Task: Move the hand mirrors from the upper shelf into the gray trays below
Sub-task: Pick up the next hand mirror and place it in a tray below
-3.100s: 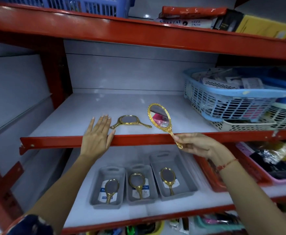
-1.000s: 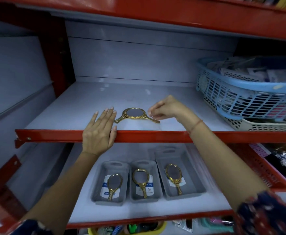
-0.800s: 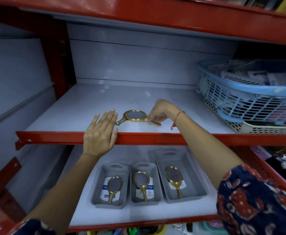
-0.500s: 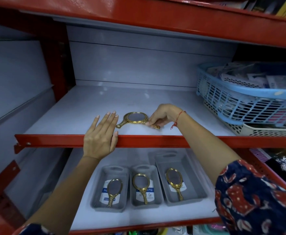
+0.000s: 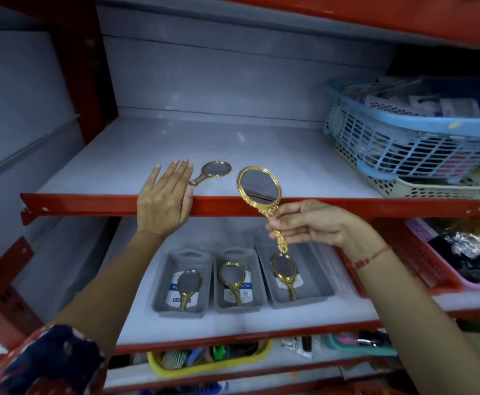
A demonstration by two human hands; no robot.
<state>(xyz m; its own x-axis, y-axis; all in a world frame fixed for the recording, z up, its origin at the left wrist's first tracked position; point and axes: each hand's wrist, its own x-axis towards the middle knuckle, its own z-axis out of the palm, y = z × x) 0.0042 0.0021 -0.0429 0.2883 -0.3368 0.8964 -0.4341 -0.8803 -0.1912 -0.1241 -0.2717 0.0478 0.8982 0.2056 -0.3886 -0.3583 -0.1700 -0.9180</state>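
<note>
Hand mirror (image 5: 259,187) pinched by its handle in right hand (image 5: 308,223).

Dark navy sleeve (image 5: 42,363) with red floral print; thin red thread bracelet (image 5: 371,258) on right wrist.

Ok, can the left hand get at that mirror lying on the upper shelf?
Probably yes. The left hand lies flat on the shelf edge, and the mirror lies just beyond its fingertips, handle toward them, with nothing between.
</note>
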